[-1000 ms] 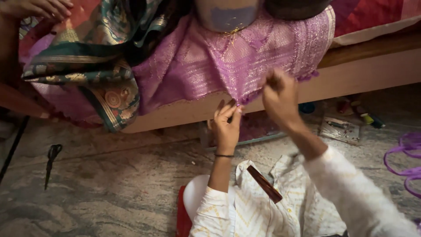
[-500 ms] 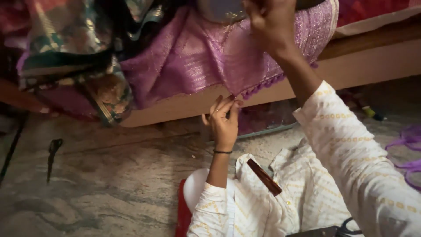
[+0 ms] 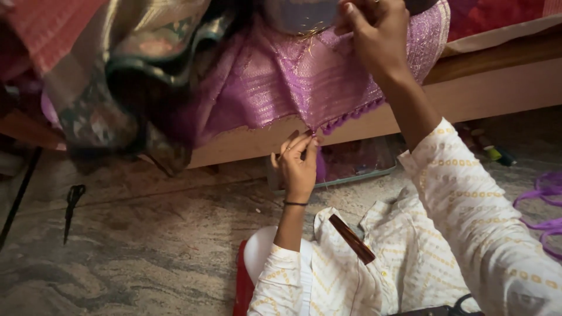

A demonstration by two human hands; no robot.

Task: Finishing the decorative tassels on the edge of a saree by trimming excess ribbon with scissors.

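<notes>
Grey, streaked stone floor [image 3: 146,257] spreads below a low wooden bed frame [image 3: 480,93], and a purple cloth [image 3: 304,82] hangs over its edge. From where one stands, the left hand [image 3: 297,167] is raised to the cloth's bottom hem, fingers bunched together and pinching the edge right where a row of small purple tassels [image 3: 351,116] begins; a thin dark band circles that wrist. The right hand [image 3: 377,35] is lifted much higher, near the top of the view, closed in a pinch above the cloth (whatever it grips is too fine to make out, so I cannot tell what is between those fingers). Both arms wear white sleeves with a yellow pattern, and a dark brown comb [image 3: 351,239] lies across the white clothing in the person's lap. Just beside the left elbow sits something red and white [image 3: 249,269], partly hidden. Behind the left hand, under the bed, a flat tray [image 3: 357,167] shows. Left of the purple cloth a heap of green, gold and red fabric [image 3: 117,76] droops off the bed. Well apart on the floor lie black scissors [image 3: 71,208], and loops of purple thread [image 3: 544,205] at the far right.
</notes>
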